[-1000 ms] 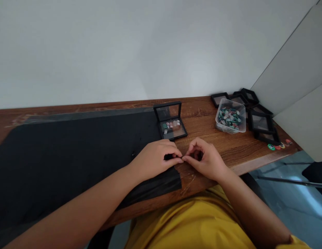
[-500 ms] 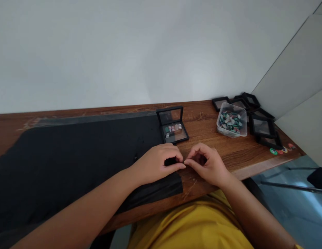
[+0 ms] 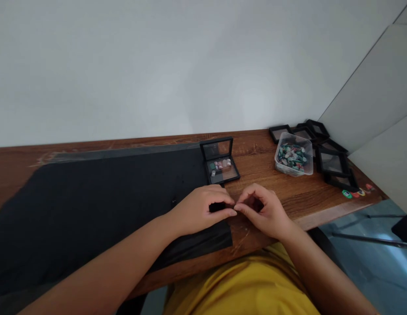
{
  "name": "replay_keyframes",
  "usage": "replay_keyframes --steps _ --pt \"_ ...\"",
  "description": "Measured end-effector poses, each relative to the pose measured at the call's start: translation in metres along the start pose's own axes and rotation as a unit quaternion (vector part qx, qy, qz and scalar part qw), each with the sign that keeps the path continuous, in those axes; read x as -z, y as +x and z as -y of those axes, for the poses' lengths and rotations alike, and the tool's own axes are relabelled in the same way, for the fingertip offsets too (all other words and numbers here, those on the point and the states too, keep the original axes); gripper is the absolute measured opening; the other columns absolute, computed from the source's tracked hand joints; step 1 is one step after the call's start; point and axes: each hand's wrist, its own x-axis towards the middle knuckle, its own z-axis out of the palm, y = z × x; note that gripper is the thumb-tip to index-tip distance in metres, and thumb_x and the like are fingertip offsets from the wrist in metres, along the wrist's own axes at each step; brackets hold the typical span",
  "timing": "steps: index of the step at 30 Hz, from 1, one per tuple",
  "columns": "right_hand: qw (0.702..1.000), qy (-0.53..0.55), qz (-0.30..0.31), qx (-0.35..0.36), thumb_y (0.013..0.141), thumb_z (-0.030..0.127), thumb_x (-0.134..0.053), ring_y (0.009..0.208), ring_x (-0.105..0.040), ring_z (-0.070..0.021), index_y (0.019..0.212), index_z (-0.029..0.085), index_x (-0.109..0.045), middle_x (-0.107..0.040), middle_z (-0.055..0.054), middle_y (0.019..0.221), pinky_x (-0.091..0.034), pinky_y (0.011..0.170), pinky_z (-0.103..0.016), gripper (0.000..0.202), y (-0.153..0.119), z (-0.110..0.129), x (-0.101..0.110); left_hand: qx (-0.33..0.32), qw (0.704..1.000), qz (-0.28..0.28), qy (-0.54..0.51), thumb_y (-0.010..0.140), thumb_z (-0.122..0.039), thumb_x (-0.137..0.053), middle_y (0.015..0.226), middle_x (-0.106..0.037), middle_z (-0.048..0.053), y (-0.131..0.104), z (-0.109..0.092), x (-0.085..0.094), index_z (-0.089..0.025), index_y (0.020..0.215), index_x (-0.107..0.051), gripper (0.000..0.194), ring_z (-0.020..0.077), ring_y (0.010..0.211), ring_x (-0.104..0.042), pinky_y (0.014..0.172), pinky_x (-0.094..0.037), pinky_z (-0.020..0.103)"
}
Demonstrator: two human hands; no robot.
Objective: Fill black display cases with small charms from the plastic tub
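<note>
Head view: open case [image 3: 227,174], left hand [image 3: 197,208] nearer its front edge than right hand [image 3: 268,211], fingertips narrowly pinched, anything held indiscernible.

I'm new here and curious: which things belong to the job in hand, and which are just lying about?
Probably in use:
left hand, right hand
open black case holding small pieces
clear filled tub
black sheet

Seemingly just lying about:
black frames at right
coloured roundish bits

Left hand [image 3: 198,210], right hand [image 3: 272,213] — curled fingers [image 3: 251,191] close together
</note>
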Motion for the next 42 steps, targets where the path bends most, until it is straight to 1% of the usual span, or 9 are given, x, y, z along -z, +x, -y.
replay_keyframes --steps 3,7,12,15,20,24,30,37,42 --pt "1.000 0.001 -0.012 0.016 0.091 0.029 -0.074 0.059 -0.059 -0.0108 0.085 0.022 -0.065 -0.069 0.001 0.073 -0.045 0.056 -0.023 0.012 -0.0005 0.0004 -0.0001 0.009 0.999 0.005 -0.035 0.102 -0.047 -0.061 0.086 -0.077 0.003 0.0011 -0.0017 -0.0017 -0.023 0.095 -0.078 0.030 0.0172 0.081 -0.070 0.078 -0.053 0.029" --pt "0.998 -0.004 -0.014 0.058 0.095 0.030 -0.070 0.069 -0.067 -0.0146 0.087 0.023 -0.067 -0.073 -0.002 0.079 -0.052 0.063 -0.026 0.011 -0.0026 0.0019 -0.0001 0.020 0.996 0.023 -0.082 0.100 -0.048 -0.061 0.094 -0.079 0.005 0.0031 -0.0067 -0.0035 -0.023 0.104 -0.078 0.031 0.0181 0.085 -0.071 0.082 -0.054 0.030" --pt "0.996 0.020 -0.017 0.081 0.095 0.031 -0.072 0.071 -0.070 -0.0148 0.089 0.023 -0.068 -0.076 -0.003 0.081 -0.055 0.063 -0.026 0.010 -0.0047 0.0043 0.0002 0.062 0.982 0.058 -0.171 0.095 -0.049 -0.067 0.084 -0.077 0.002 0.0036 -0.0097 -0.0032 -0.020 0.089 -0.077 0.032 0.0158 0.075 -0.068 0.072 -0.051 0.026" --pt "0.996 0.039 -0.008 0.080 0.094 0.032 -0.074 0.070 -0.070 -0.0146 0.089 0.023 -0.068 -0.076 -0.003 0.081 -0.055 0.063 -0.026 0.012 -0.0050 0.0055 0.0011 0.081 0.975 0.067 -0.198 0.090 -0.049 -0.072 0.076 -0.074 0.000 0.0030 -0.0097 -0.0034 -0.019 0.084 -0.076 0.031 0.0139 0.069 -0.063 0.067 -0.049 0.023" --pt "0.993 0.068 0.024 0.089 0.094 0.028 -0.075 0.070 -0.068 -0.0134 0.089 0.022 -0.067 -0.074 -0.002 0.081 -0.054 0.064 -0.025 0.011 -0.0050 0.0068 0.0023 0.076 0.974 0.070 -0.201 0.088 -0.051 -0.075 0.075 -0.072 0.000 0.0028 -0.0099 -0.0031 -0.019 0.080 -0.075 0.033 0.0137 0.070 -0.063 0.068 -0.048 0.024" --pt "0.993 0.085 0.023 0.073 0.092 0.024 -0.076 0.066 -0.065 -0.0125 0.089 0.022 -0.067 -0.074 -0.001 0.080 -0.051 0.061 -0.024 0.009 -0.0051 0.0080 0.0020 0.070 0.977 0.073 -0.187 0.089 -0.054 -0.074 0.076 -0.073 0.000 0.0029 -0.0099 -0.0019 -0.019 0.080 -0.075 0.036 0.0143 0.071 -0.065 0.069 -0.049 0.024" --pt "0.994 0.092 0.023 0.052 0.091 0.022 -0.076 0.062 -0.061 -0.0116 0.088 0.022 -0.067 -0.071 0.000 0.076 -0.048 0.057 -0.023 0.009 -0.0059 0.0090 0.0015 0.059 0.977 0.068 -0.191 0.089 -0.049 -0.076 0.076 -0.074 0.000 0.0021 -0.0082 -0.0028 -0.019 0.080 -0.075 0.031 0.0133 0.070 -0.065 0.069 -0.049 0.023" --pt "0.994 0.090 0.033 0.058 0.090 0.027 -0.077 0.056 -0.053 -0.0092 0.091 0.020 -0.069 -0.067 0.000 0.072 -0.042 0.051 -0.020 0.011 -0.0053 0.0083 0.0018 0.062 0.978 0.061 -0.190 0.088 -0.056 -0.076 0.072 -0.071 0.000 0.0033 -0.0074 -0.0046 -0.017 0.077 -0.074 0.041 0.0121 0.067 -0.061 0.065 -0.046 0.021" --pt "0.994 0.087 0.029 0.057 0.090 0.027 -0.078 0.057 -0.053 -0.0095 0.092 0.019 -0.069 -0.066 0.000 0.072 -0.042 0.053 -0.021 0.012 -0.0053 0.0059 0.0012 0.060 0.979 0.058 -0.185 0.088 -0.052 -0.076 0.073 -0.071 0.000 0.0036 -0.0080 -0.0040 -0.017 0.078 -0.073 0.037 0.0119 0.067 -0.061 0.066 -0.046 0.021"
